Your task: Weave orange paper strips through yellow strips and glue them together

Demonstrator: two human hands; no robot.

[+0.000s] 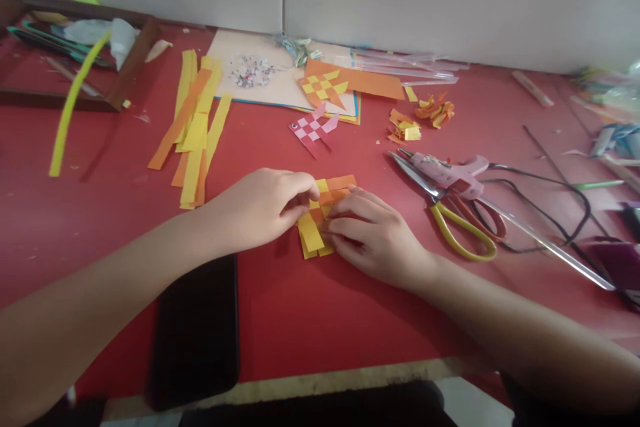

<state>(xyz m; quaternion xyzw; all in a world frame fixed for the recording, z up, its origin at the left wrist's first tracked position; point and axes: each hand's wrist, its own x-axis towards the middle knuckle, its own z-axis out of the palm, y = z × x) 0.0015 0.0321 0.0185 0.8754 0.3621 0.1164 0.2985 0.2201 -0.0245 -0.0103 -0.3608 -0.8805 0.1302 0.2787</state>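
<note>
A small weave of yellow and orange paper strips (320,213) lies on the red table (310,320). My left hand (263,207) pinches the strips at the weave's left side, fingers curled. My right hand (373,237) rests on the weave's right side, its fingers pressed flat together on the strips. Both hands touch the paper, and part of the weave is hidden under the fingers.
Loose yellow and orange strips (197,127) lie to the left. A pink woven fish (314,128) and an orange one (324,88) sit behind. Scissors with yellow handles (453,220), a pink glue gun (450,172), a black phone (197,330) and a wooden frame (127,60) surround the work.
</note>
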